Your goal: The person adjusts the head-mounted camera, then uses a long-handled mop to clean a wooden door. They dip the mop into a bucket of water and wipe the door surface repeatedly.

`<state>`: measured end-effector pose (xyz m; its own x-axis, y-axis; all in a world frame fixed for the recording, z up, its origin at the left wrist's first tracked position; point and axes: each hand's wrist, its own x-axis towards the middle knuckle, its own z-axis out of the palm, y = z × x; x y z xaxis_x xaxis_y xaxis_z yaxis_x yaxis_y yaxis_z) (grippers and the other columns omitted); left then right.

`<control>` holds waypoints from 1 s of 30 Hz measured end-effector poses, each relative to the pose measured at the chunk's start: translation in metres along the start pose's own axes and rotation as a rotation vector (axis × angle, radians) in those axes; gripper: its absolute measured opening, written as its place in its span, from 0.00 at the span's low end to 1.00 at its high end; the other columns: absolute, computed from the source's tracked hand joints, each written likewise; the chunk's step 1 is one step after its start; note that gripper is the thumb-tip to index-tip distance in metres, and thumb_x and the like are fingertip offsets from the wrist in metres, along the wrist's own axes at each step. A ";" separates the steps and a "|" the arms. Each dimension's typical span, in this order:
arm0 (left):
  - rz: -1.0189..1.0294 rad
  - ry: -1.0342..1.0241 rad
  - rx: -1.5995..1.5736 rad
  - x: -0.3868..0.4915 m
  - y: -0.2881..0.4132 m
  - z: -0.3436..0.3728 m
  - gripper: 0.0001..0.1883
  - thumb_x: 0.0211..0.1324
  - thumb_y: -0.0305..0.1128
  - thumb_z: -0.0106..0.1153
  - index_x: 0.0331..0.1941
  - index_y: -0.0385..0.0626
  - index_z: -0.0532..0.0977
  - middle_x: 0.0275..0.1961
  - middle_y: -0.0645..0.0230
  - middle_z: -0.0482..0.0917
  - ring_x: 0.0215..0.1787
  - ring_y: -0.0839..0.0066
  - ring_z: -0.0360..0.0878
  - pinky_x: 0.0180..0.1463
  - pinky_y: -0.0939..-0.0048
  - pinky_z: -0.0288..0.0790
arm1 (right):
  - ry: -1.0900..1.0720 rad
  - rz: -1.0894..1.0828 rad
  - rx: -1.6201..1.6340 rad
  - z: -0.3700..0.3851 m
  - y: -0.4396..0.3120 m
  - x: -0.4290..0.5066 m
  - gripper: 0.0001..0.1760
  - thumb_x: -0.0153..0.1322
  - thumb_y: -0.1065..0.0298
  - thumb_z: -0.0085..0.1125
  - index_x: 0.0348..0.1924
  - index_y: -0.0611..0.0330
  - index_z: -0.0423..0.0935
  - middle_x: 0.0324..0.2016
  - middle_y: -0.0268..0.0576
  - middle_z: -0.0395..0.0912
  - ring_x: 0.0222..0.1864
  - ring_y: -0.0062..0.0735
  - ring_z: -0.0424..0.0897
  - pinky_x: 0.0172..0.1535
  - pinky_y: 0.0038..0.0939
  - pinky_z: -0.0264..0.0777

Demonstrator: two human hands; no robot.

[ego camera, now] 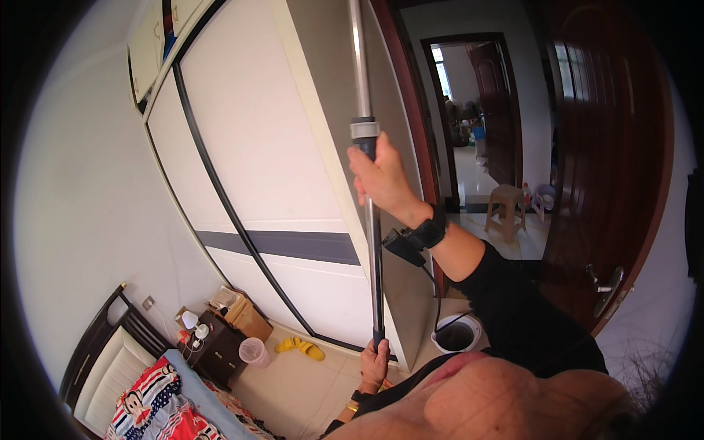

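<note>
A telescopic metal pole [375, 264] stands nearly upright before me, beside the end panel of a wardrobe, and its top runs out of view. One hand of mine, my right hand [379, 173], is wrapped around its dark grip just below a grey collar. Lower down, my left hand [375, 363] closes on the dark end of the same pole. A black strap with a small device and cable is on my right wrist; a dark band and a gold-coloured bracelet are on the left one. What the pole's upper end bears is hidden.
White sliding wardrobe doors [264, 121] rise at the left. Yellow slippers [301, 347], a pink bin [254, 352] and a dark nightstand [215, 344] stand near the bed [159, 407]. A white bucket [456, 334] is at right, by the open brown door [605, 165]; a stool [506, 212] stands beyond.
</note>
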<state>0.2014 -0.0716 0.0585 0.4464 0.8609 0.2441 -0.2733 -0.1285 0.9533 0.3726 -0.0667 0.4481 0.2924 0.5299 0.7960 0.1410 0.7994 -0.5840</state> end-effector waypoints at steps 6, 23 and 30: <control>-0.071 -0.084 -0.105 -0.005 0.002 0.015 0.20 0.71 0.47 0.55 0.27 0.46 0.70 0.18 0.79 0.67 0.18 0.87 0.61 0.22 0.79 0.57 | -0.065 0.057 -0.080 0.013 0.018 0.011 0.11 0.74 0.69 0.52 0.42 0.62 0.60 0.19 0.36 0.68 0.14 0.23 0.72 0.13 0.29 0.70; -0.130 -0.016 0.249 0.010 -0.096 -0.055 0.15 0.66 0.43 0.60 0.37 0.40 0.77 0.24 0.72 0.75 0.28 0.79 0.71 0.33 0.71 0.69 | 0.036 0.088 0.113 -0.047 0.054 -0.073 0.15 0.76 0.74 0.52 0.52 0.61 0.59 0.28 0.36 0.70 0.15 0.21 0.73 0.17 0.26 0.70; -0.115 0.342 0.771 -0.085 -0.166 -0.132 0.19 0.54 0.41 0.71 0.34 0.38 0.74 0.32 0.55 0.77 0.35 0.57 0.77 0.41 0.59 0.70 | 0.148 0.382 0.367 -0.148 0.097 -0.137 0.23 0.76 0.70 0.55 0.63 0.60 0.62 0.44 0.43 0.76 0.46 0.36 0.80 0.49 0.41 0.79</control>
<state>0.0964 -0.0587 -0.1443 0.1201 0.9746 0.1892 0.4706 -0.2236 0.8536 0.4864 -0.1035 0.2585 0.3915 0.7773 0.4924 -0.3322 0.6184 -0.7121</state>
